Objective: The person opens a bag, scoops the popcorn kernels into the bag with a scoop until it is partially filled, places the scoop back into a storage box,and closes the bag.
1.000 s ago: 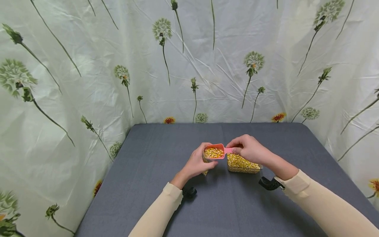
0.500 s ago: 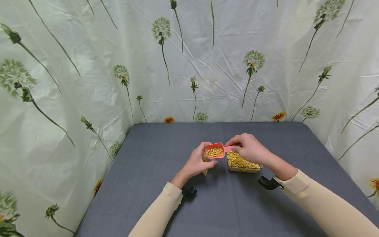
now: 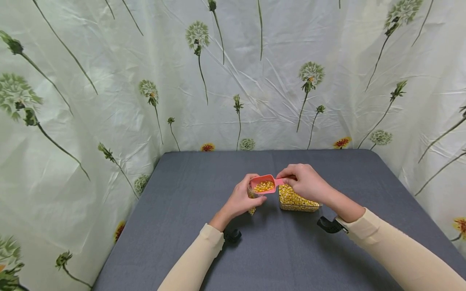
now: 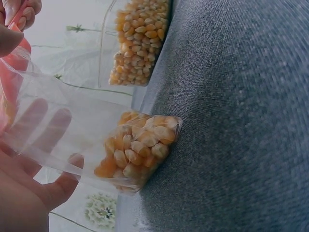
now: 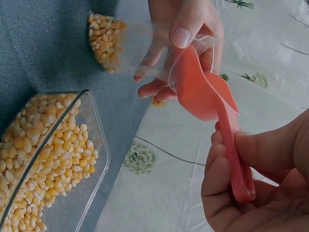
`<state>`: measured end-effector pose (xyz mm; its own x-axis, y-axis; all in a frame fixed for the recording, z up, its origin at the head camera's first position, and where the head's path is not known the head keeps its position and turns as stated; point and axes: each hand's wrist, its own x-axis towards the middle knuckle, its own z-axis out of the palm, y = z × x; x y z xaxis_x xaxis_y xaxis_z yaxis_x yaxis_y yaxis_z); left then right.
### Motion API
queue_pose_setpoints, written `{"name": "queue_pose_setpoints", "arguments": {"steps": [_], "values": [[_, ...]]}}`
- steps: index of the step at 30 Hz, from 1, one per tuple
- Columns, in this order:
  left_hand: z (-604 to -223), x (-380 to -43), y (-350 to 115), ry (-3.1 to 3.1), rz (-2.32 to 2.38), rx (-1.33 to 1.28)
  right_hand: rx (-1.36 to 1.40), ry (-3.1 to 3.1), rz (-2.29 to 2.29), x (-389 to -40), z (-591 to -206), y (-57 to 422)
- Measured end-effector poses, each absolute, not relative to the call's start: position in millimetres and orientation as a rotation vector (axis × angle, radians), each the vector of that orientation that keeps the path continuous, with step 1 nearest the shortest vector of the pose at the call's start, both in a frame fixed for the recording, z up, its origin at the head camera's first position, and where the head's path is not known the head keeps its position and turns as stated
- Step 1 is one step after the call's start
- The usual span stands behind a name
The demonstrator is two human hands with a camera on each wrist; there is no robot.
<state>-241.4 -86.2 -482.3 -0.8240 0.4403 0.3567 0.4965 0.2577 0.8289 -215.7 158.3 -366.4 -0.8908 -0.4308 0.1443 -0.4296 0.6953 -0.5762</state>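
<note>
My left hand (image 3: 243,198) grips the mouth of a clear plastic bag (image 4: 82,108) around its rim. Corn kernels (image 4: 137,152) fill the bag's bottom, which hangs down close to the tabletop. A pink scoop (image 5: 198,92) rests with its front lip inside the bag's mouth, tilted toward it. Some kernels (image 3: 264,186) lie in the scoop. My right hand (image 3: 308,184) pinches the scoop's handle (image 5: 234,154) between thumb and fingers. Below that hand stands a clear rectangular container (image 5: 104,169) holding many corn kernels (image 5: 63,154).
A dark grey cloth covers the table (image 3: 189,182). Behind and beside it hangs a pale curtain (image 3: 247,72) with a dandelion print. Black wrist cameras sit under both forearms, the left one (image 3: 233,236) just above the table.
The scoop tips further left toward the bag, and fewer kernels show in it than a second ago. Both hands stay nearly in place, still holding the bag and the scoop.
</note>
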Motion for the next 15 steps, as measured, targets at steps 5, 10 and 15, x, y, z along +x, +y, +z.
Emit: {"name": "queue_pose_setpoints", "arguments": {"steps": [5, 10, 15], "values": [[-482.1, -241.8, -86.8, -2.439, -1.651, -0.921, -0.786, 2.939, -0.975, -214.6, -366.8, 156.2], [-482.8, -242.2, -87.3, -2.439, -1.662, -0.917, -0.853, 2.987, -0.96, -212.1, -366.5, 153.8], [-482.1, -242.2, -87.5, -2.439, -1.679, -0.9, -0.951, 3.039, -0.918, -208.8, -366.3, 151.3]]}}
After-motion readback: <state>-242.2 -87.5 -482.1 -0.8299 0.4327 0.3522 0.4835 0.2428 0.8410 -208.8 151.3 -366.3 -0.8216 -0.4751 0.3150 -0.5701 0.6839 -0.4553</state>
